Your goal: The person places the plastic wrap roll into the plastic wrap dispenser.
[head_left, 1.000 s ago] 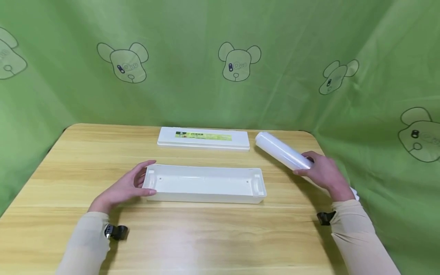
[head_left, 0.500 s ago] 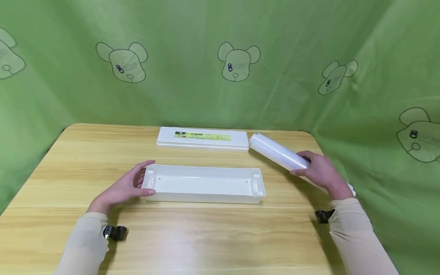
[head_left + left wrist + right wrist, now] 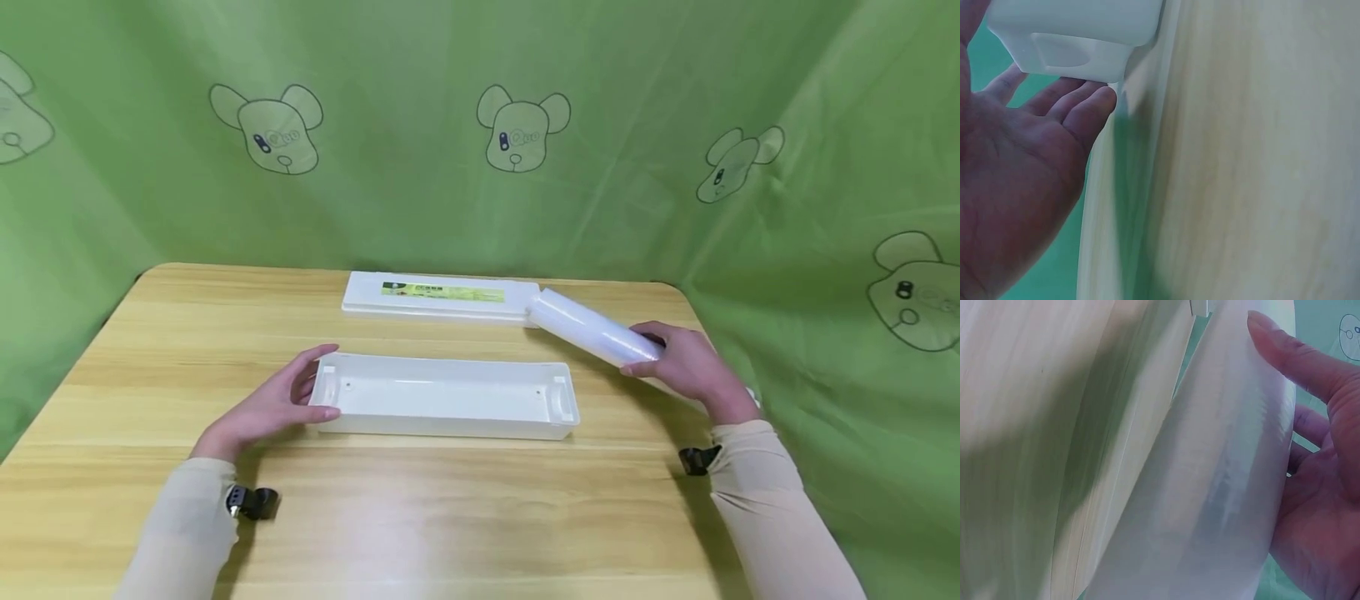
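A long white plastic box (image 3: pixel 442 427) without its cover lies across the middle of the table, its hollow inside facing up. My left hand (image 3: pixel 266 408) grips its left end, thumb at the near side and fingers at the far side; the left wrist view shows the fingers by the box's end wall (image 3: pixel 1079 56). In my right hand (image 3: pixel 693 367) is a roll of cling film (image 3: pixel 592 327), held around its middle with the thumb on the near side. The roll slants, its far end close to the white lid's right end. Its near end is mostly hidden behind the hand and wrist.
A flat white lid (image 3: pixel 360 292) with a green and yellow label lies near the back edge of the wooden table (image 3: pixel 450 517). Green curtains (image 3: pixel 405 200) printed with bear heads hang close behind the table and at its sides.
My right hand has moved left with the roll of cling film, bringing the roll's far end up to the lid's right end. The left hand and the box have stayed in place.
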The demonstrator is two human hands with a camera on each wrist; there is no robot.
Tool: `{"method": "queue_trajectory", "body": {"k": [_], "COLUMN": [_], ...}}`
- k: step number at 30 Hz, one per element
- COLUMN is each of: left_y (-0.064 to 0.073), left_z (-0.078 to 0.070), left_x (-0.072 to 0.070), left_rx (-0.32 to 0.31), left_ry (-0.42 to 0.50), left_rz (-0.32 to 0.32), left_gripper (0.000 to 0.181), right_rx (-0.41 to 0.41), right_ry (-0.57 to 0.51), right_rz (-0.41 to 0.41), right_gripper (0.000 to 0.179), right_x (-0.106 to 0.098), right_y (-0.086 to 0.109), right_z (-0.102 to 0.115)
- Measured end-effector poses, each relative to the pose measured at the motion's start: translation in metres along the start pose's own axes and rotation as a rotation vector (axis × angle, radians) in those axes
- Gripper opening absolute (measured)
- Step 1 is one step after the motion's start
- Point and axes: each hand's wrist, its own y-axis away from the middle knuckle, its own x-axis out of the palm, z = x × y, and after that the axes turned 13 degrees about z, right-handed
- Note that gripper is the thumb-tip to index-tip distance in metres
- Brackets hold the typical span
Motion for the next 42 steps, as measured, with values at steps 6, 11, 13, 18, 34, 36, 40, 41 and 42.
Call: {"method": "queue_trajectory", "body": {"k": [6,11,13,18,34,36,40,41,42], "left_y": [0.0,0.001,0.002,0.001,-0.002,-0.002,-0.001,-0.001,-0.001], "left_z": [0.002,0.003,0.003,0.003,0.006,0.006,0.004,0.003,0.003], "left_x": [0.001,0.0,-0.001,-0.002,-0.002,-0.002,-0.001,-0.001,0.0], "left_rx": [-0.005,-0.006,-0.001,-0.004,0.006,0.005,0.001,0.001,0.0], "left_ry": [-0.01,-0.01,-0.012,-0.031,-0.021,-0.018,-0.022,-0.024,-0.026], "left_rz": [-0.001,-0.004,-0.005,-0.004,-0.004,-0.004,-0.008,-0.009,-0.011], "left_gripper": [0.098,0.099,0.099,0.098,0.097,0.097,0.097,0.097,0.098], "right_rx": [-0.016,-0.038,-0.048,-0.064,-0.079,-0.083,-0.086,-0.09,-0.089], "right_ry": [0.0,0.002,-0.003,-0.009,-0.038,-0.044,-0.046,-0.042,-0.037], "right_rz": [0.022,0.026,0.03,0.019,0.031,0.031,0.033,0.033,0.031], "right_gripper": [0.074,0.07,0.069,0.069,0.072,0.072,0.073,0.073,0.074], "right_x": [0.003,0.003,0.003,0.005,0.009,0.01,0.01,0.01,0.01], "right_y": [-0.001,-0.004,-0.006,-0.01,-0.018,-0.019,-0.019,-0.02,-0.02], "right_z": [0.004,0.008,0.01,0.015,0.024,0.026,0.031,0.032,0.033]}}
